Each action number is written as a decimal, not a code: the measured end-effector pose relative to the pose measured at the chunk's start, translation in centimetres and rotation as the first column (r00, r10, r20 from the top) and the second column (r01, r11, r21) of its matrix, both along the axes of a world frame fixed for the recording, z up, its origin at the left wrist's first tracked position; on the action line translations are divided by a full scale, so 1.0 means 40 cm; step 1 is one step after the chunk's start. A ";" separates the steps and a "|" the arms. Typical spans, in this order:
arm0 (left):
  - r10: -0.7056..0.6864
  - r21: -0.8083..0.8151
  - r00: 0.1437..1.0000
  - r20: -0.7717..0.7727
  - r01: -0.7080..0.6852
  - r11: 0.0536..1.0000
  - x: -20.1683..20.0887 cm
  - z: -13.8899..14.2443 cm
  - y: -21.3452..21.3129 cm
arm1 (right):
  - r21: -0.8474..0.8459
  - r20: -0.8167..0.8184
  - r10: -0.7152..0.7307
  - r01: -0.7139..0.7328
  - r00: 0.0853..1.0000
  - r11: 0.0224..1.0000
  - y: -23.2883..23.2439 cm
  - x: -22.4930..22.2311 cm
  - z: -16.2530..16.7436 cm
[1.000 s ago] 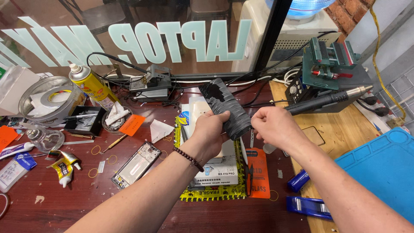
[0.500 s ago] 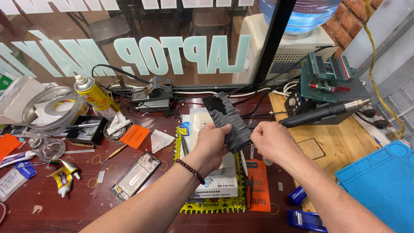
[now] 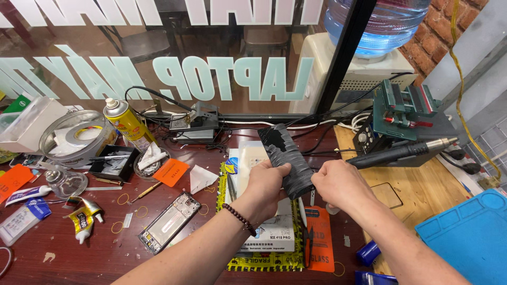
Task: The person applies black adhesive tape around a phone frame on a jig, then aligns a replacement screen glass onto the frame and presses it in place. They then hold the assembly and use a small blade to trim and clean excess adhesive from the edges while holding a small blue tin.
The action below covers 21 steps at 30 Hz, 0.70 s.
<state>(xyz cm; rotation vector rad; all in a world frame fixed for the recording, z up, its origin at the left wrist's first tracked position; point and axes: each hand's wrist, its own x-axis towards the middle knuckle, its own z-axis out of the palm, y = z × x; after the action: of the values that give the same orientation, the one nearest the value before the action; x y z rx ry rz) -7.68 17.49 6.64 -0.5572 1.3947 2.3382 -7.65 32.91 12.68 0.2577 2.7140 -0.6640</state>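
Up close, dark streaked flat panel point(image 3: 285, 158), tilted, gripped by both hands

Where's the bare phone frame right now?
In the head view the phone frame lies flat on the dark red table, to the left of the left hand, between the glue tube and the yellow-edged box.
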 end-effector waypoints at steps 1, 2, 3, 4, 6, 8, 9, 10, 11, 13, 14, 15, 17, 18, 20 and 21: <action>-0.001 -0.007 1.000 0.005 0.001 1.000 0.001 0.002 -0.001 | -0.015 0.003 -0.013 0.013 1.000 1.000 0.000 -0.002 0.000; -0.002 -0.014 1.000 0.010 0.002 1.000 0.004 0.003 -0.001 | -0.030 0.007 -0.027 0.027 1.000 0.999 0.000 -0.001 -0.001; -0.004 -0.021 1.000 0.015 0.004 1.000 0.004 0.005 0.000 | -0.066 0.018 -0.061 0.062 0.998 0.996 0.001 -0.002 -0.001; 0.001 -0.018 1.000 0.011 -0.001 1.000 0.003 0.006 -0.001 | -0.101 0.033 -0.093 0.096 0.995 0.990 0.002 -0.004 -0.002; 0.010 -0.013 1.000 0.006 -0.010 1.000 0.004 0.006 -0.001 | -0.156 0.050 -0.128 0.135 0.990 0.979 0.002 -0.001 -0.007; 0.021 -0.018 1.000 0.007 -0.021 1.000 0.004 0.005 0.004 | -0.193 0.051 -0.137 0.144 0.989 0.970 0.007 0.003 -0.013; 0.029 -0.022 1.000 0.009 -0.028 0.999 0.006 0.003 0.004 | -0.219 0.046 -0.144 0.151 0.988 0.964 0.007 0.005 -0.019; 0.038 -0.025 0.999 0.016 -0.038 0.999 0.008 0.001 0.005 | -0.245 0.041 -0.151 0.157 0.988 0.957 0.007 0.007 -0.024; 0.048 -0.027 0.999 0.021 -0.047 0.999 0.008 -0.001 0.008 | -0.270 0.034 -0.159 0.162 0.987 0.949 0.009 0.008 -0.029; 0.060 -0.032 0.998 0.025 -0.059 0.998 0.006 -0.002 0.016 | -0.285 0.039 -0.183 0.186 0.982 0.940 0.017 0.012 -0.037; 0.068 -0.035 0.997 0.027 -0.067 0.997 0.006 -0.002 0.019 | -0.292 0.043 -0.192 0.196 0.980 0.936 0.019 0.015 -0.041; 0.077 -0.038 0.997 0.029 -0.075 0.996 0.006 -0.003 0.020 | -0.318 0.041 -0.213 0.215 0.976 0.924 0.021 0.016 -0.045; 0.075 -0.029 0.997 0.017 -0.074 0.997 0.002 -0.002 0.023 | -0.368 0.034 -0.253 0.247 0.967 0.896 0.025 0.013 -0.050; 0.072 -0.024 0.997 0.011 -0.072 0.997 0.001 -0.001 0.027 | -0.389 0.049 -0.272 0.269 0.961 0.881 0.028 0.011 -0.052; 0.076 -0.033 0.997 0.008 -0.076 0.997 -0.001 0.000 0.034 | -0.429 0.080 -0.309 0.312 0.948 0.848 0.033 0.008 -0.056; 0.079 -0.038 0.997 0.006 -0.079 0.996 -0.003 0.001 0.037 | -0.428 0.069 -0.309 0.308 0.949 0.850 0.034 0.007 -0.058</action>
<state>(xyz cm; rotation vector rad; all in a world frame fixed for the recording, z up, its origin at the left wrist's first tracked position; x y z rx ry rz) -7.79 18.96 6.69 -0.6429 1.4404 2.3730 -7.36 34.29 10.36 0.5843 2.4547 -1.3372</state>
